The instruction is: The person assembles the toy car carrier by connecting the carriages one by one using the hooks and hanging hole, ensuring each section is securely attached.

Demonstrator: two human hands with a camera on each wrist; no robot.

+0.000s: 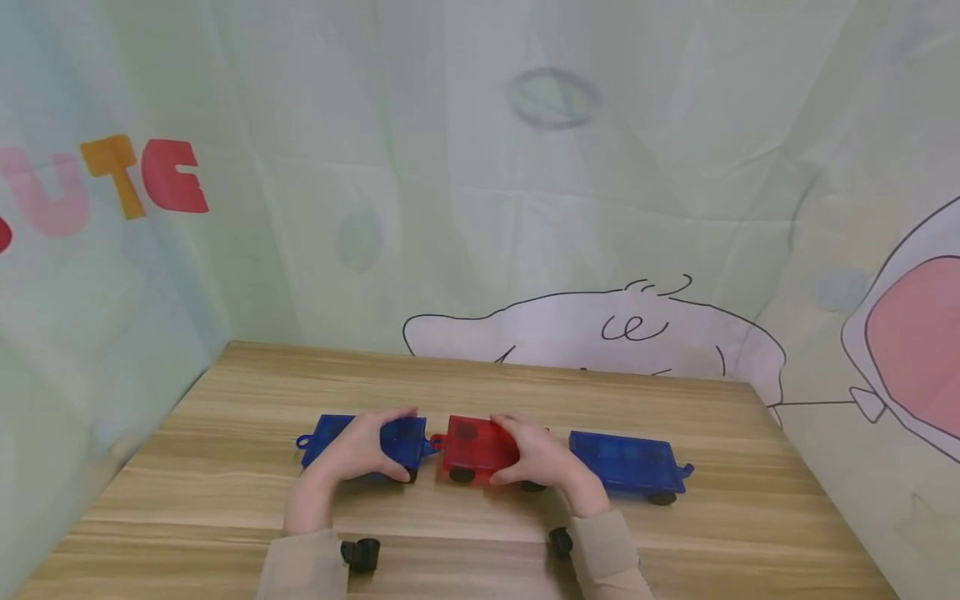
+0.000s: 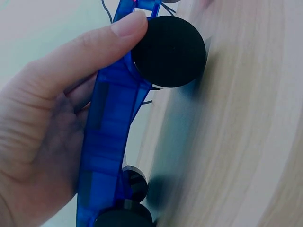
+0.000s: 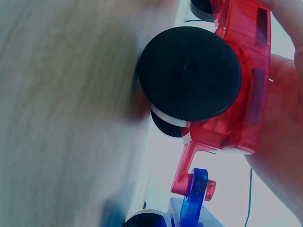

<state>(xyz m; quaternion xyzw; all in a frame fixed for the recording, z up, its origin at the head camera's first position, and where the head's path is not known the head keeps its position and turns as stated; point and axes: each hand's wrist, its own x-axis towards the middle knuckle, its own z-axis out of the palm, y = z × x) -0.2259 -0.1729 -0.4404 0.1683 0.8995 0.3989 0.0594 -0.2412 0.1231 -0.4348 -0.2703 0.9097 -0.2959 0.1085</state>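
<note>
Only the right wrist view shows the couplers [image 3: 196, 189] overlapping; each hand grips its car.

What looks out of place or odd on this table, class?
Nothing is damaged or spilled. The second blue car stands apart, uncoupled, to the right, while the left hand and right hand hold the blue car and red car hook to hook.

Two translucent blue wagons [image 1: 365, 442] [image 1: 627, 461] flank a translucent red wagon [image 1: 480, 448] at three and nine o'clock; all have black wheels [image 3: 189, 73], on a pale wood-grain table [image 1: 225, 500].
</note>
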